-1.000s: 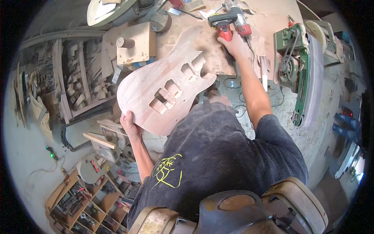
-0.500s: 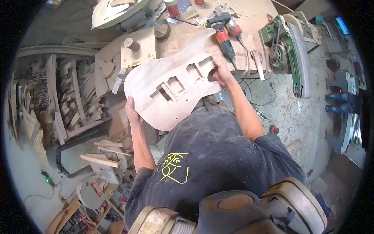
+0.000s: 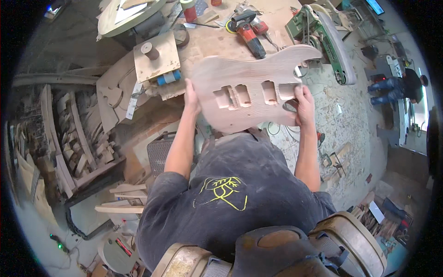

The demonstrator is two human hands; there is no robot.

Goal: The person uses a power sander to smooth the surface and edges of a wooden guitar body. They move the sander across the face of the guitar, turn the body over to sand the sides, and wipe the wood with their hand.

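A pale, unfinished wooden guitar body [image 3: 256, 69] with several routed cavities is held up in front of my torso, lying nearly level. My left hand [image 3: 192, 98] grips its rounded left edge. At the other end, my right hand [image 3: 304, 105] is closed round the wood by the neck pocket and the lower cutaway, with the thumb on the upper face. The fingers beneath the body are hidden. Behind the guitar body, a red and black angle grinder [image 3: 249, 38] lies on the workbench [image 3: 207, 44].
Left of the grinder stands a wooden board with a sanding spindle [image 3: 150, 51]. A green belt sander [image 3: 325, 41] is at the right end of the bench. Wood offcuts [image 3: 83, 157] fill a rack on the left. Another person [image 3: 401, 87] stands far right.
The guitar body has turned clockwise from a steep slant to nearly level and shifted right. Both hands stay on it; my right hand has come down and right. My view has swung too.
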